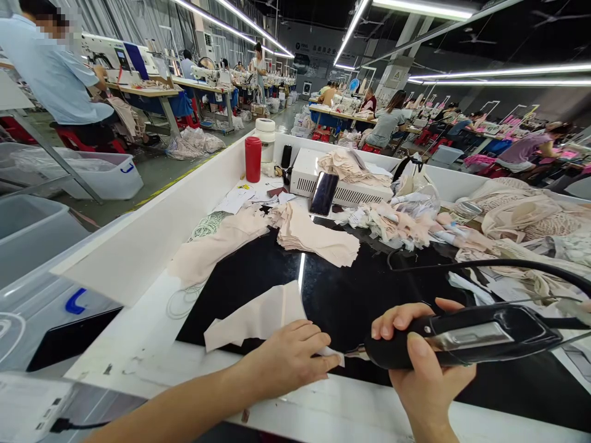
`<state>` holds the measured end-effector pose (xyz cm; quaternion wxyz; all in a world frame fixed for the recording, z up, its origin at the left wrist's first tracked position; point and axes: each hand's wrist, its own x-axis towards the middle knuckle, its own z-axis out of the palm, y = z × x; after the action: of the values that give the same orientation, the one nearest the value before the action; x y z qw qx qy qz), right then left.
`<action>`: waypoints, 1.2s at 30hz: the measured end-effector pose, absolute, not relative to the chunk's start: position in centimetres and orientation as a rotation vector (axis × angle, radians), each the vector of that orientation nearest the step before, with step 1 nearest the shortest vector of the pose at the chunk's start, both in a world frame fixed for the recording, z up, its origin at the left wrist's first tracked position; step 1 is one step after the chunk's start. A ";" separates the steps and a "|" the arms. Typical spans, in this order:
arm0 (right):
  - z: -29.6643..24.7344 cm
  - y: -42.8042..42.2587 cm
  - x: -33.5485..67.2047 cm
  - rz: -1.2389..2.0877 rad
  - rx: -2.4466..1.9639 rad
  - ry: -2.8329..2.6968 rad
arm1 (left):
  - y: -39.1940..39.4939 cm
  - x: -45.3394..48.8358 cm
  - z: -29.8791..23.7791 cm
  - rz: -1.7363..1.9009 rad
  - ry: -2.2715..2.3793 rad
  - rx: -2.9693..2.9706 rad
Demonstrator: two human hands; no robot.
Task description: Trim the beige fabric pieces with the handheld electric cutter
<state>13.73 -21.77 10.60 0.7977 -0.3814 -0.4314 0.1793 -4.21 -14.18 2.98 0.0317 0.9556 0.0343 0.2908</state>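
My left hand [295, 355] is closed on the near end of a cut beige fabric piece [258, 314], its fingers together. A small pale tip of the fabric shows beyond the fingertips. The rest of the piece lies over a glossy black sheet [351, 295] on the table. In my right hand [429, 363] is a black corded hand tool [466, 335], gripped round its body. Its narrow metal tip points left and sits right by the fabric end; I cannot tell whether they touch. Farther back lies a stack of similar beige fabric pieces [318, 237].
A cable [489, 264] runs from the right. Behind stand a phone [324, 194], a white vented box [351, 191] and a red tumbler [252, 160]. Fabric scraps [392, 224] and lace fabric [530, 215] lie right. A white rim [157, 246] borders the left. Other people sit at sewing tables beyond.
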 end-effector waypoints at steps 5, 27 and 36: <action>10.6 -21.7 13.4 0.386 -0.829 -0.935 | -14.3 -4.2 3.1 0.856 0.117 2.957; 10.6 -22.5 13.2 0.385 -0.867 -0.943 | -14.2 -4.4 2.7 0.863 0.155 2.892; 10.6 -22.2 14.1 0.348 -0.852 -0.902 | -13.3 -5.0 2.4 0.921 0.194 2.818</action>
<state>14.10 -22.23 10.58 0.7995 -0.3971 -0.4205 0.1620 -4.99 -13.34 2.35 0.0853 0.9450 0.0650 0.3088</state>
